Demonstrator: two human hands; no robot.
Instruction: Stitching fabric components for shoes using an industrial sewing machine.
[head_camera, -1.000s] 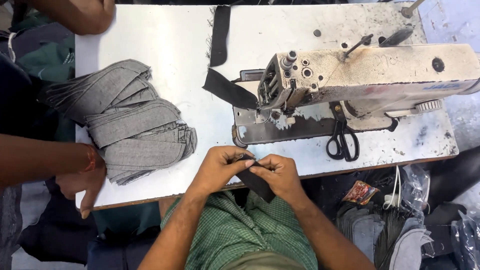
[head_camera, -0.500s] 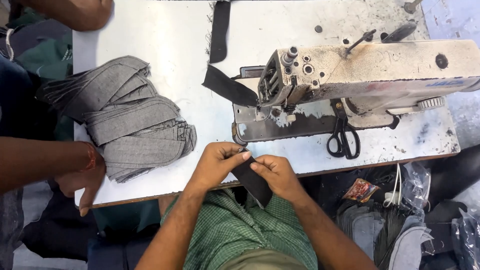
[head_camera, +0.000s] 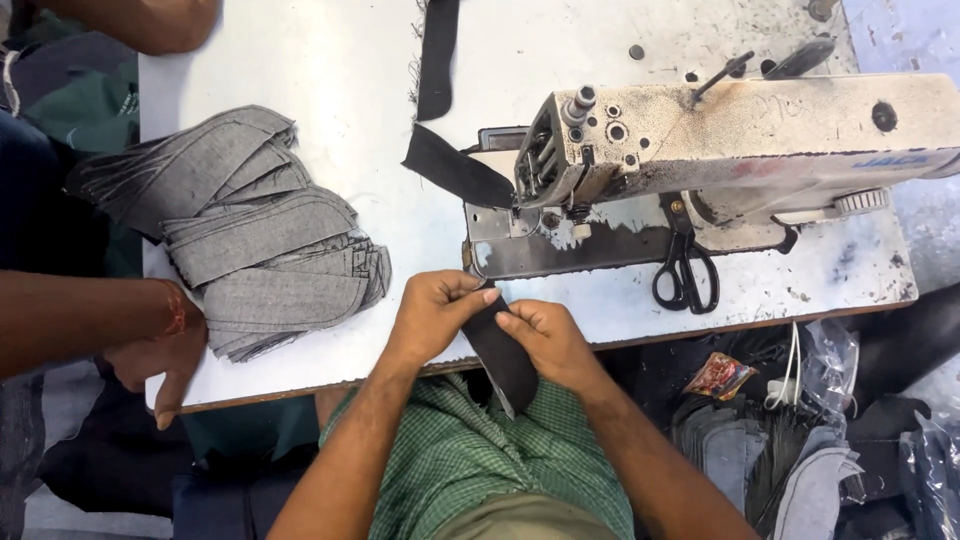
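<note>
Head view, left hand (head_camera: 432, 318) and right hand (head_camera: 545, 340) pinching dark strip (head_camera: 505, 355), white table (head_camera: 330, 100), sewing machine (head_camera: 720, 150)

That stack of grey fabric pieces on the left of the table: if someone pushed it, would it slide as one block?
Probably not. The grey fabric pieces lie fanned and offset, so the top layers would likely slip apart. They look thin and limp, with edges drooping over one another, so a lifted piece should flop. Each seems light.

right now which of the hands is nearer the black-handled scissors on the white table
Right. The right hand sits just left of and below the black-handled scissors; the left hand lies farther left, beyond it.
</note>
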